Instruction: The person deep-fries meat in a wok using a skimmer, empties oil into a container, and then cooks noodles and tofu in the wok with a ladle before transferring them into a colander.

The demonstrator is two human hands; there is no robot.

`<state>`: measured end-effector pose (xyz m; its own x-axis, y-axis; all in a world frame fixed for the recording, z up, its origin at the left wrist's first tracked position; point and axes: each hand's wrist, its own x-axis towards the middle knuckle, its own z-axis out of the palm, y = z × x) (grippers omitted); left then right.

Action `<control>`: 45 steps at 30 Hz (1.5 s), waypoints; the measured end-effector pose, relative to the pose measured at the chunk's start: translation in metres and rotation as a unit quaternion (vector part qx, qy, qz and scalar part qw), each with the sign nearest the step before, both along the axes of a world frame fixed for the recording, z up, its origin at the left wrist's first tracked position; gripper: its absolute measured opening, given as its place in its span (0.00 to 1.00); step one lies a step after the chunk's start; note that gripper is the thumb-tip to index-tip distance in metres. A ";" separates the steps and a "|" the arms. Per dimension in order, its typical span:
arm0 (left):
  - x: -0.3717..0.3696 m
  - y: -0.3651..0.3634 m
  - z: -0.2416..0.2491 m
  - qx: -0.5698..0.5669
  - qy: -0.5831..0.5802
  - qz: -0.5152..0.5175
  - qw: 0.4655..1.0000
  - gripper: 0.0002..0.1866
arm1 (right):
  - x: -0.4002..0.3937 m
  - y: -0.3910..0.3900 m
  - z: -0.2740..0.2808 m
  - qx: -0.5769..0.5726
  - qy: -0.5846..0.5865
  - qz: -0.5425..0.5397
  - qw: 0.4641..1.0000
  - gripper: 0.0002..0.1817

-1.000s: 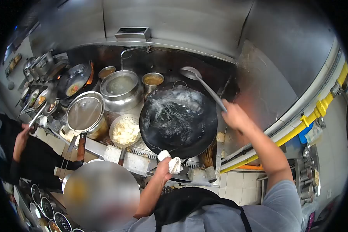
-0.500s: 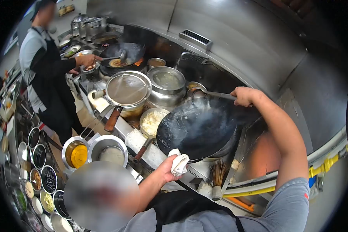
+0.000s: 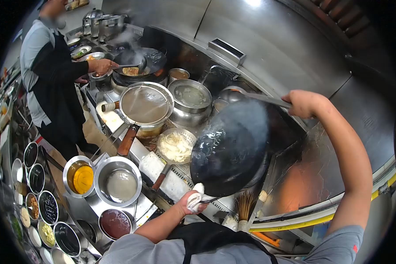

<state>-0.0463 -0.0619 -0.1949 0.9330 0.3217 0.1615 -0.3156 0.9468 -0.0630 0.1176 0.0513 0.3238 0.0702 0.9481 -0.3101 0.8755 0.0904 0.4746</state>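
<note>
A large black wok [image 3: 233, 149] is tilted, its near handle wrapped in a folded white cloth [image 3: 194, 201]. My left hand [image 3: 190, 203] is closed on that cloth at the handle. Light smoke hangs over the wok. My right hand [image 3: 307, 104] is closed round the long metal handle of a ladle [image 3: 233, 95], whose bowl is at the far edge of the wok, over the pots. Beside the wok on the left is a strainer of pale slices [image 3: 177, 146], and a metal pot of cloudy liquid [image 3: 190, 94] stands behind it.
A co-worker [image 3: 53, 75] at the left stirs another wok [image 3: 152, 61]. A sieve [image 3: 146, 103] rests on a pot. Nearer are pots of orange liquid [image 3: 84, 179] and pale liquid [image 3: 121, 185], plus several ingredient containers [image 3: 49, 207]. A bamboo brush [image 3: 244, 204] stands right of my left hand.
The wok has tipped up more steeply. My right hand with the ladle has moved right and slightly up. My left arm has drawn back, and a pot of dark red sauce now shows.
</note>
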 end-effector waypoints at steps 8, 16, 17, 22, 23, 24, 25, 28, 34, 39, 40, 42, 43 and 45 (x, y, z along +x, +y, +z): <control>0.047 0.026 0.026 0.113 0.311 0.033 0.943 0.12 | 0.157 -0.009 -0.075 0.111 0.072 0.024 0.991 0.18; 0.106 0.043 0.063 0.121 0.442 0.066 0.887 0.11 | 0.088 0.109 -0.214 0.101 0.664 -0.256 0.695 0.12; 0.110 0.046 0.064 0.104 0.457 0.058 0.882 0.11 | 0.074 0.128 -0.235 0.088 0.669 -0.237 0.699 0.10; 0.139 0.063 0.027 0.067 0.400 0.052 0.913 0.13 | 0.005 0.212 -0.349 0.079 0.713 -0.233 0.657 0.09; 0.143 0.065 0.027 0.062 0.410 0.042 0.909 0.13 | -0.018 0.211 -0.348 0.066 0.696 -0.285 0.656 0.09; 0.146 0.069 0.023 0.065 0.390 0.045 0.918 0.14 | -0.032 0.213 -0.350 0.030 0.731 -0.333 0.595 0.10; 0.149 0.069 0.011 0.066 0.371 0.046 0.925 0.14 | -0.043 0.216 -0.358 -0.009 0.759 -0.381 0.528 0.11; 0.131 0.069 0.038 0.065 0.358 0.018 0.931 0.14 | -0.035 0.215 -0.359 -0.194 0.859 -0.428 0.202 0.15; -0.050 0.063 0.134 0.495 0.699 0.134 0.498 0.35 | -0.001 0.135 -0.327 -0.243 0.892 -0.375 0.070 0.06; -0.190 0.064 0.022 0.079 0.540 0.274 0.792 0.31 | 0.015 0.056 -0.298 -0.280 0.886 -0.370 0.008 0.13; -0.166 0.045 0.062 -0.103 0.363 0.277 0.884 0.29 | 0.015 0.043 -0.297 -0.293 0.877 -0.380 -0.010 0.13; -0.147 0.044 0.014 -0.104 0.281 0.209 0.931 0.28 | 0.014 0.019 -0.307 -0.309 0.865 -0.396 -0.011 0.13; -0.136 0.053 -0.004 -0.143 0.205 0.178 0.952 0.28 | 0.014 0.008 -0.317 -0.303 0.866 -0.398 0.021 0.12; -0.115 0.068 -0.018 0.008 0.257 0.202 0.945 0.23 | 0.015 -0.011 -0.336 -0.286 0.863 -0.408 0.080 0.10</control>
<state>-0.1615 0.0060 -0.2130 0.6917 0.6691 -0.2719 -0.6356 0.7427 0.2106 0.1323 0.0407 -0.0119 -0.5793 0.6424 -0.5018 -0.5836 -0.7566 -0.2950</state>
